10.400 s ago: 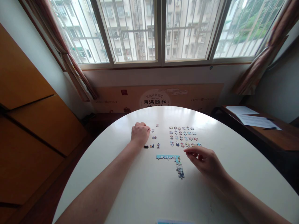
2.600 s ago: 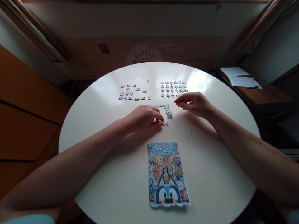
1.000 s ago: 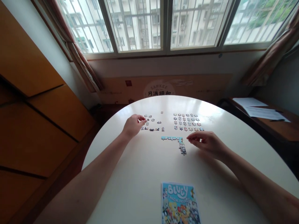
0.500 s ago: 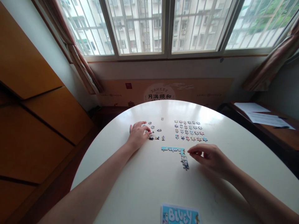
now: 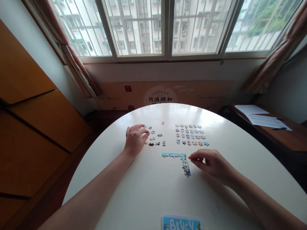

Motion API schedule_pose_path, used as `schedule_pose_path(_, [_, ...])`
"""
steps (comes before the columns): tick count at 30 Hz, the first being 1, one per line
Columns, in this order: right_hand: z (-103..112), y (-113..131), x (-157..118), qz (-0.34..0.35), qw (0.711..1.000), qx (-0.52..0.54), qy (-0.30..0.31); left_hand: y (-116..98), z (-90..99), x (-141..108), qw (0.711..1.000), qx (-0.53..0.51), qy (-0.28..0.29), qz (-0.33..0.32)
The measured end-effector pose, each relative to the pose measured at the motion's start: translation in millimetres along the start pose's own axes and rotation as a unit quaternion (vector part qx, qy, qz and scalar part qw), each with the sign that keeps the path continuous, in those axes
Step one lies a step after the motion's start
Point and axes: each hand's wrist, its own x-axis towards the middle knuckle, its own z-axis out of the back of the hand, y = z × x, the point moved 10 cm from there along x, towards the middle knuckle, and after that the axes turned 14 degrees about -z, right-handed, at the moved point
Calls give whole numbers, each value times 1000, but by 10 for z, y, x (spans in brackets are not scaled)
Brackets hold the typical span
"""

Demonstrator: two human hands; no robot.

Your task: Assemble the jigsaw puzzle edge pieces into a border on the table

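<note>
On the surface (image 5: 134, 198), just left of the right hand (image 5: 214, 163): L-shaped jigsaw strip (image 5: 173, 155), running left-right, then bending toward the near side. Well left and farther: left hand (image 5: 134, 140), fingers apart over loose jigsaw pieces (image 5: 153, 132). Right fingertips bunched; cannot tell if pinching anything.

White, glossy table (image 5: 134, 198) with a curved far edge.
Loose jigsaw pieces (image 5: 153, 132) lie scattered toward the left; to their right, a block of pieces (image 5: 188, 136) lies in four rows. Nearer, a right-angled strip (image 5: 184, 156) of joined pieces. Nearest, a printed sheet (image 5: 181, 222) lettered "BLUEY", partly out of view.
</note>
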Motion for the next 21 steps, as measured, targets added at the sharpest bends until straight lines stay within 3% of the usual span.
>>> schedule_pose_path(4, [54, -17, 11, -8, 1000, 2, -13, -231, 175, 12, 997, -20, -39, -63])
schedule_pose_path(9, [-13, 25, 1, -20, 1000, 2, 24, -453, 220, -18, 993, -52, -34, -105])
schedule_pose_path(13, [-38, 33, 2, -24, 999, -7, 42, -379, 225, -39, 993, -81, -40, -69])
schedule_pose_path(21, [51, -68, 37, -32, 999, -1, 5, -180, 320, -92, 980, -167, -107, -27])
